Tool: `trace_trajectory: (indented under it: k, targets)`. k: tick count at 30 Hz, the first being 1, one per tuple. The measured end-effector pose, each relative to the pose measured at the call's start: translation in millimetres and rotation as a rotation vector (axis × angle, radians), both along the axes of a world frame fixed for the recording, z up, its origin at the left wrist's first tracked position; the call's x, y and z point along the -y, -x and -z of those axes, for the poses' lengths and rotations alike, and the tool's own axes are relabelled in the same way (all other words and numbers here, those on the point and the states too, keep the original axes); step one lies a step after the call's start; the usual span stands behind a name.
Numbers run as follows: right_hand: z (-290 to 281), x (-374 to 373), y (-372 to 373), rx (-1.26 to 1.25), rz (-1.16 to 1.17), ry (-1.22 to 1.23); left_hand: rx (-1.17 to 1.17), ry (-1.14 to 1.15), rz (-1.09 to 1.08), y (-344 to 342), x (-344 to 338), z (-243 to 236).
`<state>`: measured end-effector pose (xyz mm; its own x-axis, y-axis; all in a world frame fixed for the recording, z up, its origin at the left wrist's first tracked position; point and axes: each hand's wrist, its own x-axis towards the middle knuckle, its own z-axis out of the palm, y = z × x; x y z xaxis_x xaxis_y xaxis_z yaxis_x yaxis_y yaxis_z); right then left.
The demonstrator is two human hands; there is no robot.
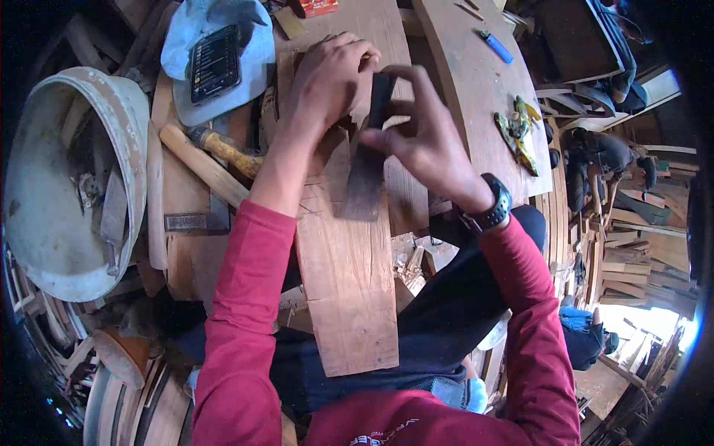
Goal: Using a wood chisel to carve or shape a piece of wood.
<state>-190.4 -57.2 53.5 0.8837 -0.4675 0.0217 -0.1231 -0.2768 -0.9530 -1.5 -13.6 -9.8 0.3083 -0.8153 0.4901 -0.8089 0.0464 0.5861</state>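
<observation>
My right hand (424, 130) grips a dark, flat, bar-shaped piece (366, 182) between thumb and fingers. Its exact kind does not show. The bar's lower end lies over a pale wooden board (349, 297) that slopes toward my lap. Just left of the bar, my left hand (335, 78) is closed, knuckles up and fingers curled under. Whatever it may hold is hidden beneath it. Both hands are close together above the wooden bench (364, 18).
On the left are a large whitish bucket (123, 97), a wooden-handled tool (201, 163) and a phone (216, 63) on pale blue cloth. A blue lighter (496, 46) and crumpled yellow-green wrapper (518, 137) lie on a right-hand plank (476, 97). Another person (610, 160) bends over at far right.
</observation>
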Motion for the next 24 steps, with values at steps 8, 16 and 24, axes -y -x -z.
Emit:
trace_trajectory:
  k: [8,16,24]
  targets:
    - [0,-6,2,0.039,-0.064,0.031,0.028,-0.004,-0.048,5,-4,-8]
    - [-9,-12,0,-0.032,-0.235,-0.074,0.048,-0.013,-0.032,-7,5,-3]
    - [-9,-17,4,-0.171,-0.372,-0.006,-0.003,-0.049,-0.135,4,3,-4]
